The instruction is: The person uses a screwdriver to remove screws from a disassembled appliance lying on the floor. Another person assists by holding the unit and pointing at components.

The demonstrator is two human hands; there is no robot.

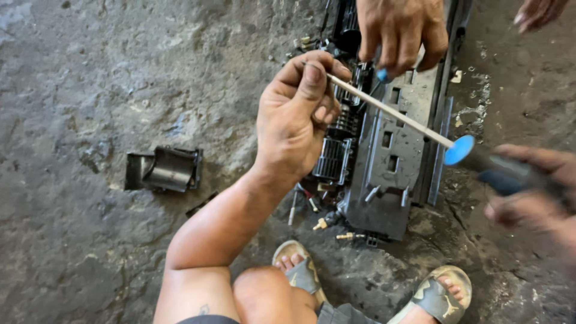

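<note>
Concrete floor (78, 72), grey and stained, fills the left side, and on it lies a small black plastic housing (163, 170), well apart from the rest. Moving right, your left hand (297, 114) is closed around the thin end of a pale metal rod (390, 112), thumb pressed on top of it (the fingers curl tight beneath). The rod slants down and to the right across a long dark grey plastic assembly (393, 168) that lies on the floor, its slots and ribbed vents showing. Just below that assembly, loose brass-coloured fittings (348, 236) and small screws lie scattered, near your sandalled feet (441, 294). Above the assembly another person's hand (401, 31) reaches down and touches its upper part, a blue-painted nail showing. Further right the rod ends in a blue-capped dark handle (474, 155), and your right hand (534, 186) is wrapped around that handle, though it is blurred. At the top right corner a second hand of the other person (540, 12) just shows.
</note>
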